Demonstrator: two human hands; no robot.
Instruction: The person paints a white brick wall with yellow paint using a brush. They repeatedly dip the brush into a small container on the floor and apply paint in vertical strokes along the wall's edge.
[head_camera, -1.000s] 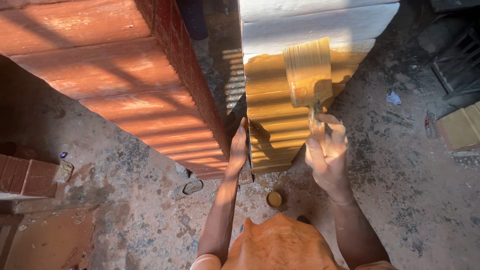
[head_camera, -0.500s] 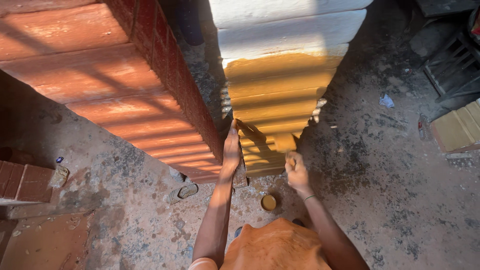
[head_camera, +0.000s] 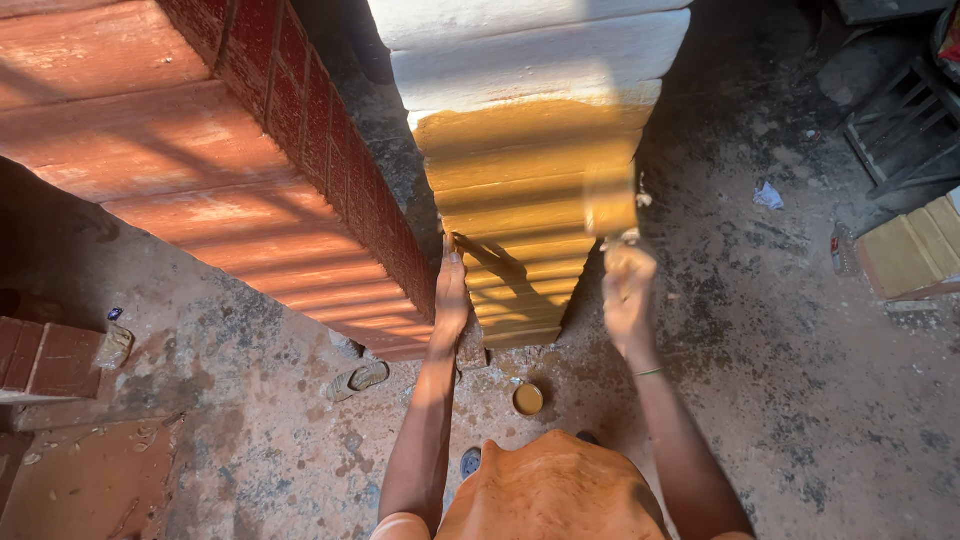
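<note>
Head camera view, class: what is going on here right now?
A person is painting a stepped white block yellow. The right hand holds a paint roller, blurred, against the block's right side, while the left hand rests flat on its left edge. The lower bands are already yellow; the upper ones are bare white. A small paint tin sits on the dirty floor at the person's feet. A similar red stepped block stands to the left.

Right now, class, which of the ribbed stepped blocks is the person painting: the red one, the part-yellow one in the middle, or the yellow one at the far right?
The middle block, white above and yellow below. The left hand rests on it and the right hand holds a paint roller against it.
</note>
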